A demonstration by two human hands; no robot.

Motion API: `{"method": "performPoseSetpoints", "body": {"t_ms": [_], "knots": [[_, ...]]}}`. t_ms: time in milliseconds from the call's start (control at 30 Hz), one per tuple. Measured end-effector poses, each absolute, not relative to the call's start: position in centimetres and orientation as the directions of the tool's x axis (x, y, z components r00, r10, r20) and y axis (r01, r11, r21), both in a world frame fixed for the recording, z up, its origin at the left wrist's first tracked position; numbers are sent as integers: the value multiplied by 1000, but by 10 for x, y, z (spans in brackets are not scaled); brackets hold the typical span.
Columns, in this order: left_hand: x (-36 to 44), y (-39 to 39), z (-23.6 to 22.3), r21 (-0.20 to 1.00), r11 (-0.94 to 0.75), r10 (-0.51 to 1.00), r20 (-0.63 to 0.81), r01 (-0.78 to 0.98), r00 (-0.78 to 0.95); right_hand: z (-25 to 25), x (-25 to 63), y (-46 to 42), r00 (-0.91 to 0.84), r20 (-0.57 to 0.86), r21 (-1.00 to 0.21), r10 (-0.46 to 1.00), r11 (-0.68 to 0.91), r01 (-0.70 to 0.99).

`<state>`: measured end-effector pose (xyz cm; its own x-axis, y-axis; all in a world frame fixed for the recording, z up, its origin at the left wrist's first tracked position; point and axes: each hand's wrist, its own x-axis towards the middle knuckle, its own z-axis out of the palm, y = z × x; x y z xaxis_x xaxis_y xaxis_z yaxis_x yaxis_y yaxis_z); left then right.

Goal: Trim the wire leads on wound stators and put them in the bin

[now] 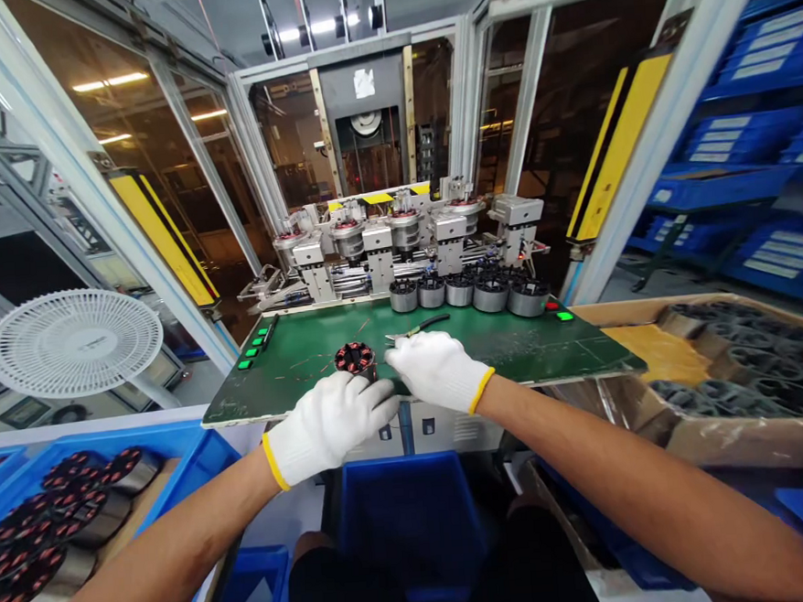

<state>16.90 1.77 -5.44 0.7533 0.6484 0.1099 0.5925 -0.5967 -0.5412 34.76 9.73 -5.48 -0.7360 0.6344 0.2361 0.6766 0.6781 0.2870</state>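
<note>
A wound motor stator (pixel 354 359) with red-orange coils and a black top stands on the green work board (pixel 289 373). My left hand (pixel 331 425), in a white knit glove with a yellow cuff, wraps the stator's lower near side. My right hand (pixel 437 370), gloved the same way, lies just to the right, its fingertips next to the stator. Black-handled side cutters (pixel 421 327) lie on the board just beyond those fingers, apparently not gripped.
Several steel-and-black cylindrical parts (pixel 490 295) stand before a machine with pneumatic fixtures (pixel 377 248). A blue crate of stators (pixel 65 517) sits lower left, and a cardboard box of dark cores (pixel 744 387) lower right. A blue bin (pixel 409 511) stands below the board.
</note>
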Motion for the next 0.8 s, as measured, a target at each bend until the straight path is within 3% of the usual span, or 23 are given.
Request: {"method": "performPoseSetpoints", "body": {"t_ms": [200, 400, 600, 700, 800], "knots": [[173, 20, -51, -554, -606, 667, 38, 571, 744, -51, 351, 94, -734, 234, 306, 638, 668, 678], [162, 14, -37, -437, -662, 664, 36, 609, 747, -54, 348, 93, -739, 312, 343, 597, 655, 673], [147, 16, -55, -406, -523, 779, 130, 749, 614, -70, 336, 111, -726, 346, 342, 594, 641, 687], [145, 15, -65, -306, -462, 816, 220, 832, 534, -75, 332, 116, -726, 332, 326, 602, 649, 687], [144, 13, -68, -93, -439, 822, 361, 894, 441, -77, 331, 116, -708, 327, 300, 626, 641, 706]]}}
